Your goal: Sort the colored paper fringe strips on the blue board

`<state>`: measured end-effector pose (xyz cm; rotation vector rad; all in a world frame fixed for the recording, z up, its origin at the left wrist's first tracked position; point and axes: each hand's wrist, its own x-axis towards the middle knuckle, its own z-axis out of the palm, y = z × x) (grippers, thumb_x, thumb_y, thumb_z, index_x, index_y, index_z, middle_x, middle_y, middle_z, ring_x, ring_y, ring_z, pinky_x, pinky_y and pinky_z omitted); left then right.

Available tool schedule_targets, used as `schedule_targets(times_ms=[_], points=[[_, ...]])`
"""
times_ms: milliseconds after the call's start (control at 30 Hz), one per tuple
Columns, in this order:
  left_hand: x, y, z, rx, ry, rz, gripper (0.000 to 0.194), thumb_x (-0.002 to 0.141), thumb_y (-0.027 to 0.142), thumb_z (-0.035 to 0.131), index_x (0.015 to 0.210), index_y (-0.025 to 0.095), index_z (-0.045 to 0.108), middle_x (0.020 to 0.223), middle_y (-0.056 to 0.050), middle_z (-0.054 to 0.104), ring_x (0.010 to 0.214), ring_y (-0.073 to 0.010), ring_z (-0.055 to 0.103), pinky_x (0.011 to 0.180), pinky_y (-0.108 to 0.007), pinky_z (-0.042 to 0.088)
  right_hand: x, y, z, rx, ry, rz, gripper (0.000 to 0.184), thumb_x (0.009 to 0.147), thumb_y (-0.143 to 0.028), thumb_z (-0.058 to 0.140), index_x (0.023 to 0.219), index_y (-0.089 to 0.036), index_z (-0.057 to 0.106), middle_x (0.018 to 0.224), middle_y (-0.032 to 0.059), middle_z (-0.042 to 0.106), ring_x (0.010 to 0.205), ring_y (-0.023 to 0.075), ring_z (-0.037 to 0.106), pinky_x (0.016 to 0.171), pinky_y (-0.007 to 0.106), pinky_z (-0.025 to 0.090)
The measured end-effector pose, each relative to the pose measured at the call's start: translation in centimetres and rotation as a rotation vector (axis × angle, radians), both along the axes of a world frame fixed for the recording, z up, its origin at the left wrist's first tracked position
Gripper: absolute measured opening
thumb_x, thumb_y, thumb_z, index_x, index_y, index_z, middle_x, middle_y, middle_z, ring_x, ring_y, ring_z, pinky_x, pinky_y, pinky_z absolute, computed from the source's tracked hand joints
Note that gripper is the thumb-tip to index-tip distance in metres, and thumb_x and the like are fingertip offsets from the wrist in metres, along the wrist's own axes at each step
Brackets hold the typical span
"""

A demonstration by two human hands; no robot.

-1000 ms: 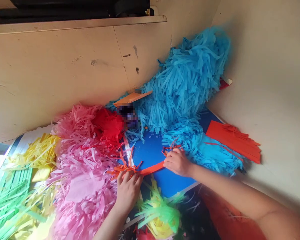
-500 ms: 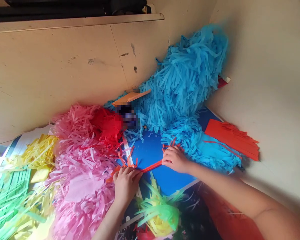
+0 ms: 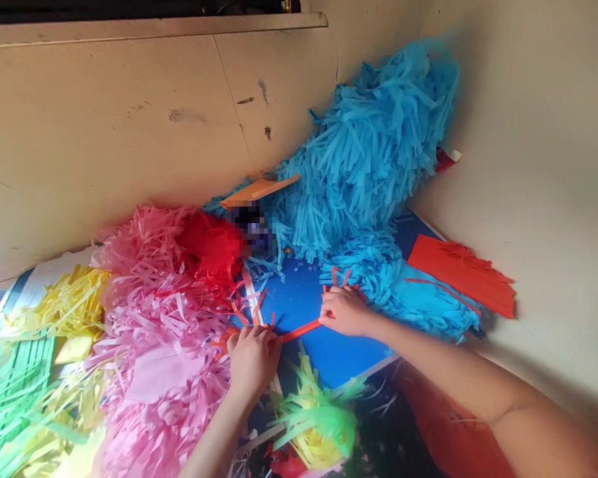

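Gripping a narrow orange-red paper strip (image 3: pixel 301 330) between both hands, its long axis running from near left, rising slightly toward far right, with fringed cuts splaying at each end. Left hand (image 3: pixel 253 362) curled almost shut over one end of the strip, fingers on top, forearm rising from the near edge. Right hand (image 3: pixel 343 312) curled around the other end, knuckles up, forearm reaching in from the right. Strip stretched over a blue board (image 3: pixel 339 352), with pink fringed paper (image 3: pixel 159 372) to the left, blue fringed paper (image 3: pixel 369 159) on the far side, a red-orange fringed sheet (image 3: pixel 461 275) to the right, and a green-and-yellow paper tuft (image 3: pixel 313 418) near the left hand.
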<state>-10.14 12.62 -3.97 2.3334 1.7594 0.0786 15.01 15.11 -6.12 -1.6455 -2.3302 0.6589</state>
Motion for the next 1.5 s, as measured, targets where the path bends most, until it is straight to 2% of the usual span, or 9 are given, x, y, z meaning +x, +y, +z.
schedule_targets(times_ms=[233,333,433,567,700,900,1167,1300,1500], points=[[0.4,0.2,0.5,0.071,0.053,-0.040,0.014,0.089,0.025,0.060,0.085,0.023,0.073,0.091,-0.005,0.073,0.093,-0.0279,0.062,0.085,-0.046,0.039,-0.6,0.2,1.1,0.018,-0.080,-0.005,0.015,0.080,-0.026,0.073,0.069,-0.019,0.065,0.080,0.0006,0.068,0.088,0.0206,0.057,0.080,0.035,0.031],[0.6,-0.2,0.1,0.188,0.048,-0.204,0.022,0.091,0.017,0.059,0.103,0.030,0.071,0.103,-0.003,0.072,0.101,-0.0264,0.059,0.094,-0.046,0.037,-0.9,-0.4,1.5,0.066,-0.100,0.050,0.006,0.085,-0.023,0.069,0.080,-0.021,0.066,0.091,0.0012,0.069,0.096,0.0213,0.055,0.084,0.036,0.030],[0.7,-0.7,-0.5,0.323,0.057,-0.389,0.020,0.093,0.017,0.057,0.098,0.030,0.072,0.092,-0.001,0.072,0.098,-0.0260,0.059,0.097,-0.048,0.035,-1.2,-1.2,1.5,0.217,-0.168,0.178,0.012,0.093,-0.017,0.058,0.086,-0.020,0.068,0.100,0.0046,0.068,0.104,0.0234,0.050,0.091,0.041,0.027],[0.9,-0.9,-0.7,0.359,0.053,-0.451,0.014,0.091,0.016,0.061,0.089,0.024,0.071,0.083,-0.001,0.072,0.096,-0.0254,0.060,0.098,-0.047,0.035,-1.6,-1.9,0.9,0.432,-0.243,0.356,0.015,0.092,-0.015,0.056,0.083,-0.018,0.067,0.094,0.0063,0.067,0.096,0.0243,0.048,0.087,0.043,0.029],[1.2,-0.8,-0.5,0.335,0.043,-0.462,0.017,0.089,0.011,0.060,0.090,0.022,0.072,0.085,-0.002,0.073,0.097,-0.0250,0.060,0.097,-0.046,0.036,-2.1,-1.9,0.5,0.511,-0.288,0.494,0.020,0.092,-0.012,0.054,0.077,-0.017,0.067,0.084,0.0069,0.066,0.091,0.0241,0.048,0.088,0.044,0.030],[1.9,-1.2,-0.8,0.348,0.035,-0.401,0.020,0.090,0.011,0.055,0.084,0.020,0.072,0.085,-0.005,0.073,0.096,-0.0261,0.060,0.097,-0.046,0.036,-3.0,-1.2,0.6,0.485,-0.306,0.548,0.021,0.091,-0.009,0.053,0.077,-0.014,0.068,0.083,0.0096,0.065,0.086,0.0230,0.050,0.087,0.042,0.030],[2.2,-0.6,-0.9,0.389,0.008,-0.335,0.021,0.090,0.012,0.055,0.079,0.021,0.071,0.080,-0.004,0.071,0.093,-0.0238,0.061,0.100,-0.047,0.034,-2.6,1.1,1.2,0.400,-0.257,0.460,0.015,0.087,-0.020,0.062,0.073,-0.017,0.067,0.078,0.0046,0.065,0.081,0.0200,0.051,0.078,0.037,0.029],[2.3,-0.5,-1.1,0.403,-0.015,-0.294,0.024,0.092,0.013,0.053,0.077,0.022,0.069,0.078,-0.003,0.071,0.087,-0.0225,0.061,0.098,-0.047,0.035,-3.2,0.6,1.2,0.431,-0.227,0.415,0.012,0.089,-0.027,0.064,0.083,-0.017,0.067,0.090,0.0060,0.067,0.089,0.0222,0.051,0.080,0.038,0.029],[1.8,-0.9,-1.2,0.391,-0.043,-0.293,0.022,0.093,0.015,0.054,0.083,0.025,0.072,0.082,-0.001,0.074,0.092,-0.0224,0.062,0.099,-0.047,0.033,-3.5,-1.0,-0.6,0.523,-0.171,0.423,0.028,0.099,-0.013,0.045,0.080,-0.017,0.066,0.082,0.0056,0.066,0.084,0.0205,0.049,0.081,0.039,0.028]])
